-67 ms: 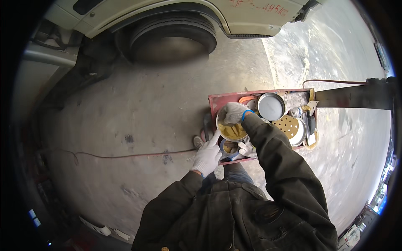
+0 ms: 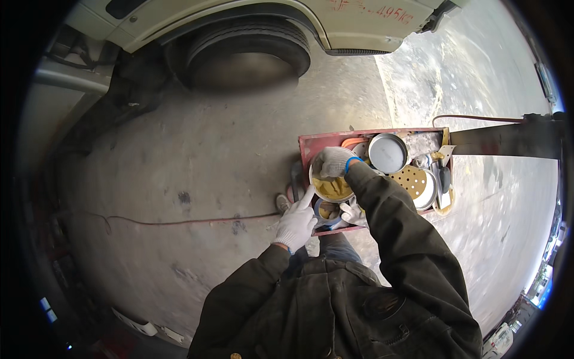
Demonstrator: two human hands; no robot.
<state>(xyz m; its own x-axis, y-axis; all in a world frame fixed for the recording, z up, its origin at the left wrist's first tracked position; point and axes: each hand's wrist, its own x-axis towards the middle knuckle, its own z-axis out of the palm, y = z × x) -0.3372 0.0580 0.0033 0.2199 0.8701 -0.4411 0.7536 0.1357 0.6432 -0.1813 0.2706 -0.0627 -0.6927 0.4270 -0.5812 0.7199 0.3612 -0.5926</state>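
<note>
My right hand [image 2: 333, 162], in a white knit glove with a blue cuff, is closed over the upper part of a round open tin [image 2: 353, 194]. Whatever its fingers grip is hidden beneath the hand. Yellow-tan paste [image 2: 333, 188] with an uneven surface fills the visible part of the tin. My left hand [image 2: 295, 227], gloved alike, lies at the tin's lower left. Its index finger reaches out to the rim and the thumb stands apart; no object shows in it.
The red tray [image 2: 311, 143] also carries a round grey lid or pan [image 2: 388, 152], a perforated tan disc [image 2: 409, 180], a roll of tape [image 2: 326, 212] and a scraper [image 2: 445, 152]. A vehicle wheel [image 2: 248, 51] stands beyond; a thin hose [image 2: 191, 222] crosses the floor.
</note>
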